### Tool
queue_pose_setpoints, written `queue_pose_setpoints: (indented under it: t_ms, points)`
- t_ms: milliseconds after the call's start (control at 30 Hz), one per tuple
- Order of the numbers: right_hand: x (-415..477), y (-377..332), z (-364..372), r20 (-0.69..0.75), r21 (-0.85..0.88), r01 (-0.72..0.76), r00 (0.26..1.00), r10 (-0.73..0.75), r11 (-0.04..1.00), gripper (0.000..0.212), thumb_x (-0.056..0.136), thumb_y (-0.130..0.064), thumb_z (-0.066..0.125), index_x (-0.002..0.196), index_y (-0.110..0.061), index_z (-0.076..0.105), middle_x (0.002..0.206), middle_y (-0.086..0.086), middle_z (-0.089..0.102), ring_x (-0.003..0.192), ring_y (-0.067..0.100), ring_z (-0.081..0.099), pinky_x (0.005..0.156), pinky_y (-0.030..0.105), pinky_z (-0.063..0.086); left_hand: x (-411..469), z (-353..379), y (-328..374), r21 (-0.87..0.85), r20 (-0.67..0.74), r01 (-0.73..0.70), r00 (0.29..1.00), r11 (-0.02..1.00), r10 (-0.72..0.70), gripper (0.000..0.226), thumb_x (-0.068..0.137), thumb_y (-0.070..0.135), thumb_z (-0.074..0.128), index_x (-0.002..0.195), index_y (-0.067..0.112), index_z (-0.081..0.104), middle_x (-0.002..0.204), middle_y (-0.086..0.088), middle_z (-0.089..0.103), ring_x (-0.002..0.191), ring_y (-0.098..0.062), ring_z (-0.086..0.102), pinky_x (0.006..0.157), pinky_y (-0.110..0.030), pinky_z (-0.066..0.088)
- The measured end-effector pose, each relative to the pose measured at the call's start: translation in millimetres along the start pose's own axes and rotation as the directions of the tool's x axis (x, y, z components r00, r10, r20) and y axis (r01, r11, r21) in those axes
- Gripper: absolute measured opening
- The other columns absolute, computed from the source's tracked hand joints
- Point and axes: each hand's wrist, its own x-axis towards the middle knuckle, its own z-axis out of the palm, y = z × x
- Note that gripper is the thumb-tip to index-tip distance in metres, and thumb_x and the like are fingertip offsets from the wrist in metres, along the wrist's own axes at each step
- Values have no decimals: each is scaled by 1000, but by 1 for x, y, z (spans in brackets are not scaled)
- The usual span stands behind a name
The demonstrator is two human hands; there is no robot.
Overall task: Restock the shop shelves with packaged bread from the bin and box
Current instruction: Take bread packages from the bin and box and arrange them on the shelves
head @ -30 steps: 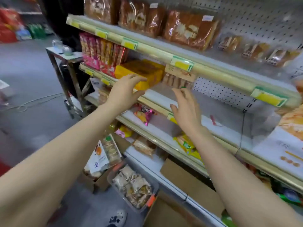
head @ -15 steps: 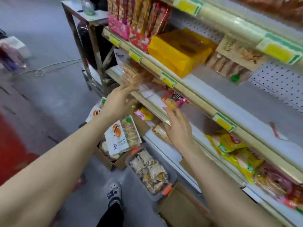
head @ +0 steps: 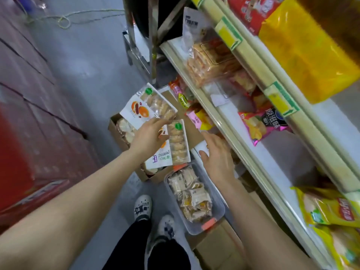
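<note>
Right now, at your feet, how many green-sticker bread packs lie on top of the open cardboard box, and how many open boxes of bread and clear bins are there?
Green-sticker bread packs: 2
Open cardboard box of bread: 1
Clear bin: 1
Total: 4

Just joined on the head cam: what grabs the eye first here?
The left hand reaches over two white-labelled bread packs sticking out of the cardboard box on the floor, the right hand open beside the shelf edge. Nearer the camera, a clear bin with orange latches holds small wrapped breads. A yellow package glares at upper right.
</note>
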Motion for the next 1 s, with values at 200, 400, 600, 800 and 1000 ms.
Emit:
queue_pose_setpoints:
  t_ms: [200, 400, 600, 800, 1000]
  points:
    - [52, 17, 67, 77, 25, 44, 996, -46, 999, 60, 90, -4, 61, 146, -17, 44, 144, 10, 50, 126, 33, 50, 99, 44, 44, 1, 64, -58, -18, 58, 161, 985, 987, -160, 48, 90, 22, 68, 136, 24, 54, 134, -3, 55, 115, -28, 56, 88, -38, 45]
    - [90, 48, 160, 230, -29, 68, 971, -59, 997, 58, 95, -9, 55, 150, -18, 38, 152, 7, 39, 133, 31, 41, 102, 40, 39, 2, 142, -111, -98, 119, 332, 940, 938, -320, 50, 89, 23, 69, 136, 25, 53, 135, -2, 54, 120, -25, 54, 93, -37, 45]
    - [140, 84, 249, 318, -68, 102, 945, -76, 992, 64, 90, -5, 57, 149, -20, 39, 147, 9, 43, 126, 33, 46, 102, 44, 40, 10, 218, -145, -192, 165, 461, 885, 866, -435, 54, 89, 35, 65, 139, 22, 51, 137, 1, 53, 110, -26, 60, 94, -38, 46]
    - [206, 102, 303, 314, -165, 193, 940, -134, 967, 64, 91, -10, 54, 151, -20, 34, 153, 12, 36, 132, 33, 41, 105, 40, 35, 25, 289, -177, -198, 238, 585, 807, 787, -540, 51, 93, 25, 61, 141, 29, 45, 130, -3, 59, 115, -23, 57, 96, -41, 47]
    - [254, 109, 328, 355, -243, 242, 923, -146, 939, 64, 99, -29, 50, 155, -27, 21, 162, 8, 20, 148, 27, 18, 118, 41, 13, 37, 337, -191, -188, 319, 687, 718, 701, -618, 60, 97, 34, 55, 149, 37, 27, 107, 7, 72, 101, -23, 64, 86, -37, 50]
